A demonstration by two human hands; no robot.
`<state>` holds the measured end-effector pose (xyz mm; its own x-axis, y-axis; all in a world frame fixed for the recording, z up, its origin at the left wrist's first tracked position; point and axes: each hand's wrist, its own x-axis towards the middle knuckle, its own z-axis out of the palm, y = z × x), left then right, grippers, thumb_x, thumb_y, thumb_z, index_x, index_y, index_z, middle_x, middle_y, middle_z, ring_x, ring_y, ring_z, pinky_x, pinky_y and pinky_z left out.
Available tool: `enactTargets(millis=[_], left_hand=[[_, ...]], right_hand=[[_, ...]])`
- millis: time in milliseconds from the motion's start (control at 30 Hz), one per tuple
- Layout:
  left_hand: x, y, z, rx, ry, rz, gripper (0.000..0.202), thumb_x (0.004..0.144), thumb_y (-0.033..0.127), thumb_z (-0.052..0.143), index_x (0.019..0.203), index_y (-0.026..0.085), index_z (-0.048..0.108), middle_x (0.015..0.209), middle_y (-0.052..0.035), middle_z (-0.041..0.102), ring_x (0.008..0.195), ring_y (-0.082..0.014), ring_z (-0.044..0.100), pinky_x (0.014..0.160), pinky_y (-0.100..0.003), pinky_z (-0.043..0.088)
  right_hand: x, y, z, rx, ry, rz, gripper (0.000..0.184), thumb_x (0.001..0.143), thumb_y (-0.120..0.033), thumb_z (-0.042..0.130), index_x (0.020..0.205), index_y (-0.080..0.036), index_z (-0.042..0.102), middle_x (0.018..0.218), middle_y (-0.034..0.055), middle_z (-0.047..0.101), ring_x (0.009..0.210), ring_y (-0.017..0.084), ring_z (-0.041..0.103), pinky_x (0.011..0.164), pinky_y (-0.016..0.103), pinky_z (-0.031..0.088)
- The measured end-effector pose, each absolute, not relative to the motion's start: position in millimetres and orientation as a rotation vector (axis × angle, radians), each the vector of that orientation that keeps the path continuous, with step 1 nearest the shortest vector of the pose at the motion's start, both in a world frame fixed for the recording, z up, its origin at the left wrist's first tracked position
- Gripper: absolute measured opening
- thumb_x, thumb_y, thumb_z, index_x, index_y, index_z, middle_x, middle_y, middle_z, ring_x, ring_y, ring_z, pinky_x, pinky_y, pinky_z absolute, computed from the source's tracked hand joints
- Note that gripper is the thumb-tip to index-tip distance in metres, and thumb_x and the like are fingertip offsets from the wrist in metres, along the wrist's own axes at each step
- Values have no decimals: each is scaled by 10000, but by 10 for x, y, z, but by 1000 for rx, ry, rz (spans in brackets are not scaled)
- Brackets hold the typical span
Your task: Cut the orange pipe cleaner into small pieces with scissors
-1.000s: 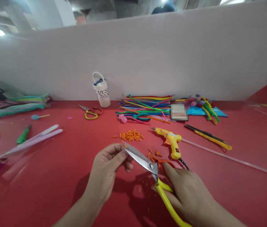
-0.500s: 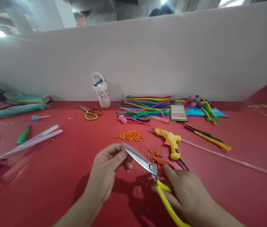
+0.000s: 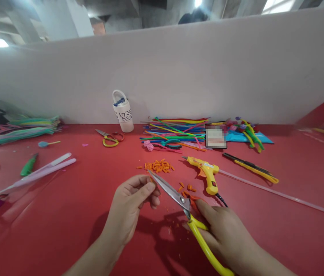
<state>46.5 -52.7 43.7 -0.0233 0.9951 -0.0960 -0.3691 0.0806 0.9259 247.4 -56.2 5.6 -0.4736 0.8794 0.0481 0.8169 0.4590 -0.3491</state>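
Note:
My right hand [image 3: 225,234] grips the yellow and orange handles of a pair of scissors [image 3: 176,197], whose steel blades point up and to the left. My left hand [image 3: 131,205] is closed in a pinch right at the blade tips, on something too small to make out. Just beyond the blades lie a heap of short orange cut pieces [image 3: 157,166] and a few loose orange bits [image 3: 187,188] on the red table [image 3: 64,214].
A yellow glue gun [image 3: 206,174] lies right of the heap. Behind are coloured pipe cleaners [image 3: 176,132], a white patterned bottle [image 3: 123,111], small scissors [image 3: 110,138], a yellow-black utility knife [image 3: 251,166], pink sticks [image 3: 41,172] and a green tool [image 3: 29,165]. A grey partition closes the back.
Both hands and the scissors stay almost where they were; the blades have tilted slightly steeper. Nothing on the table has moved.

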Motion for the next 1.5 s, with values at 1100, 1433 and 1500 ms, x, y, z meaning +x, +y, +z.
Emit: enactTargets(millis=[1100, 1433, 1500], left_hand=[[724, -652, 144, 1648, 1208, 703, 162, 602, 105, 449, 592, 162, 601, 557, 7, 561, 550, -144, 496, 540, -226, 401], [691, -620, 129, 1695, 1295, 756, 116, 596, 217, 524, 588, 200, 638, 548, -11, 606, 542, -165, 531, 585, -243, 458], [696, -623, 149, 1686, 1259, 773, 115, 608, 236, 533, 611, 204, 643, 569, -11, 612, 554, -164, 531, 590, -241, 458]], right_hand=[[2274, -518, 288, -1445, -2056, 1096, 151, 621, -221, 528, 543, -181, 406, 478, -82, 335, 465, 61, 277, 407, 186, 189], [2281, -553, 340, -1505, -2122, 1025, 134, 639, -280, 514, 574, -186, 444, 491, -72, 359, 456, 65, 272, 398, 191, 184], [2274, -552, 339, -1520, -2075, 1085, 132, 623, -251, 511, 560, -187, 415, 489, -72, 359, 456, 64, 280, 395, 187, 185]])
